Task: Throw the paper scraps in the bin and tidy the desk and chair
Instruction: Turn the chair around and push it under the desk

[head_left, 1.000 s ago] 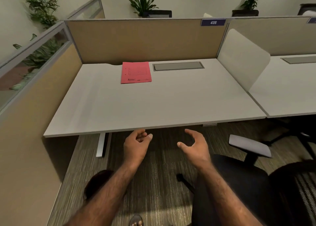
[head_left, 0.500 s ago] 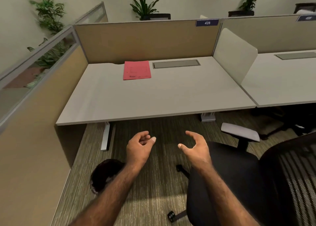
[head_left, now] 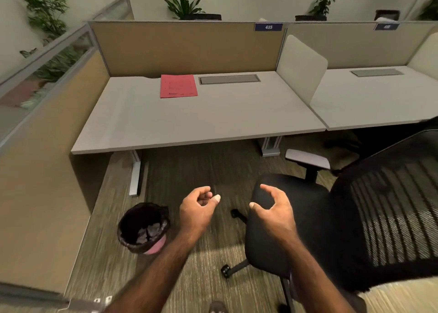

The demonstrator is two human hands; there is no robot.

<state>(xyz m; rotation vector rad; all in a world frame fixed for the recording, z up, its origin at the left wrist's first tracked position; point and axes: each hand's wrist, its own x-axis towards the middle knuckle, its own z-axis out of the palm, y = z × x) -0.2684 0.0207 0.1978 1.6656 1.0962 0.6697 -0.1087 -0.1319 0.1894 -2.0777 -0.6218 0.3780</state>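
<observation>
A pink bin (head_left: pixel 144 227) with a black liner stands on the carpet at lower left, with crumpled paper scraps (head_left: pixel 148 232) inside. A red folder (head_left: pixel 178 85) lies flat at the back of the white desk (head_left: pixel 201 118). The black mesh chair (head_left: pixel 331 220) stands to the right, pulled away from the desk. My left hand (head_left: pixel 198 208) hovers over the carpet just right of the bin, fingers loosely curled, holding nothing. My right hand (head_left: pixel 275 206) hangs over the chair seat's left edge, fingers spread and curved, empty.
Beige partitions (head_left: pixel 187 45) wall the desk at the back and left. A white divider (head_left: pixel 301 68) separates it from a second desk (head_left: pixel 379 94) on the right. Desk legs (head_left: pixel 136 175) stand on the carpet. Plants line the far wall.
The view has backed away from the desk and tipped down, so the bin and more of the chair have come into sight. Both hands keep the same empty pose.
</observation>
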